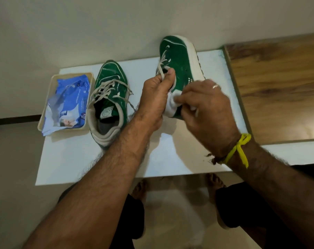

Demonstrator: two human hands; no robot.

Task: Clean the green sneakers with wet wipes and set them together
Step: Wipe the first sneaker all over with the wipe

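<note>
My left hand grips the raised green sneaker; my right hand pinches a wet wipe, scrubbing its heel. Next, I'd wipe the sole edge.

A white table stands on a pale floor; a cream tray sits at its left; a wooden surface adjoins its right.

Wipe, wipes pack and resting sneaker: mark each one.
wipe [172, 102], head view, on the white fold under the fingers.
wipes pack [70, 101], head view, on its blue front.
resting sneaker [111, 72], head view, on the green toe.
</note>
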